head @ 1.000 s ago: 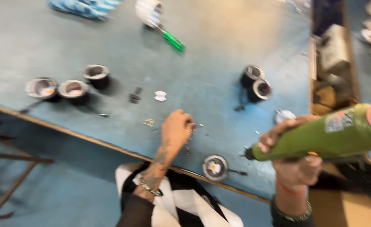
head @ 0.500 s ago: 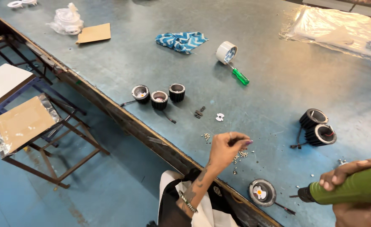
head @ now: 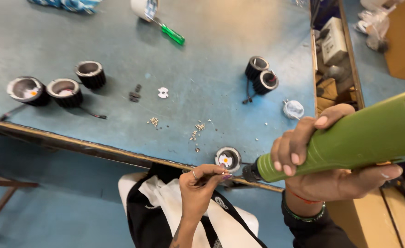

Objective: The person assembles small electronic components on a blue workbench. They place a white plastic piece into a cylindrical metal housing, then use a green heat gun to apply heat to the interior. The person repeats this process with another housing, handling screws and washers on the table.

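My right hand (head: 324, 163) grips a green electric screwdriver (head: 349, 142), held level with its dark tip pointing left. My left hand (head: 201, 183) hovers off the table's near edge, its fingertips pinched together just left of the tip; whatever they hold is too small to make out. Just beyond the fingers, a small round black lamp housing (head: 227, 158) with a white and orange centre rests at the edge of the blue table (head: 202, 59). Small loose screws (head: 197, 131) lie scattered a little farther in.
Three black ribbed housings (head: 58, 87) stand at the left, two more (head: 262, 76) at the right. A green-handled screwdriver (head: 170, 33), a tape roll (head: 143, 8), a white disc (head: 163, 93) and a round clear lens (head: 294, 109) also lie on the table. Wooden compartments (head: 333, 50) border the right.
My left hand has drawn back from the loose screws toward me, fingertips now pinched. The green tool has come in close to those fingers. The camera has tilted nearer the table edge.
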